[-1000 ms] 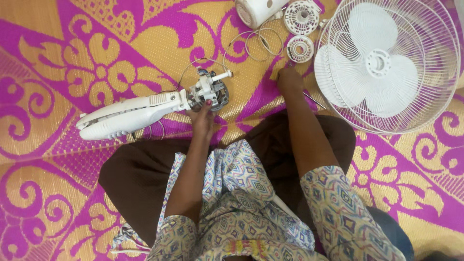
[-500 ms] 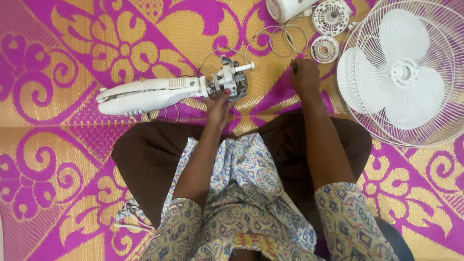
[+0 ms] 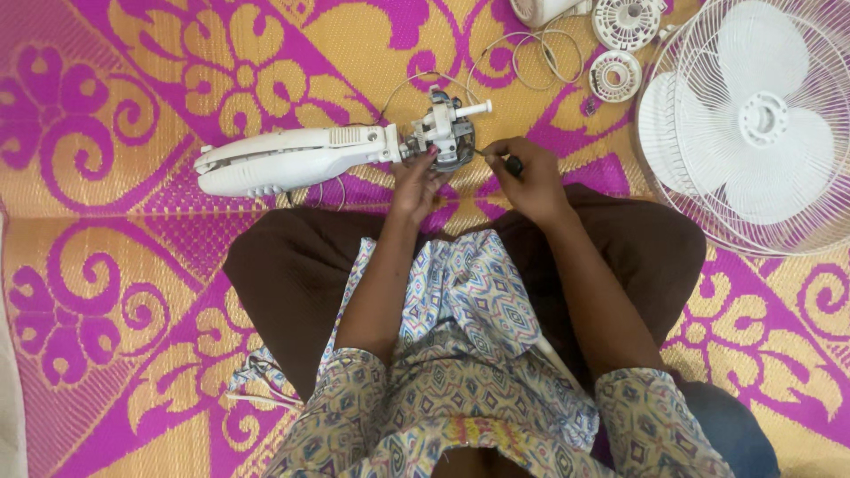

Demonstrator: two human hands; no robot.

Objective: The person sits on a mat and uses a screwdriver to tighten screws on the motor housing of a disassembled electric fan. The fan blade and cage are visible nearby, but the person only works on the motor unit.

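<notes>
Spread underneath everything: a woven mat, magenta scrollwork on golden yellow

Upper right on the mat: a white wire fan guard lying flat, with the white three-lobed fan blade resting inside it

Left of centre: a long white fan neck housing lying on its side, joined at its right end to the exposed fan motor, whose white shaft points up and to the right

Along the top edge: a rounded white motor cover, partly cut off by the frame; beside it a round slotted white cap; below that a smaller white ring nut; to their left a loop of thin wire

At the motor, just in front of the lap: left hand with fingertips pressed against the lower edge of the motor, steadying it; right hand curled tight around the dark handle of a screwdriver, thin shaft aimed left into the motor's side

Near the lower left knee: a small bundle of white cord on the mat
</notes>
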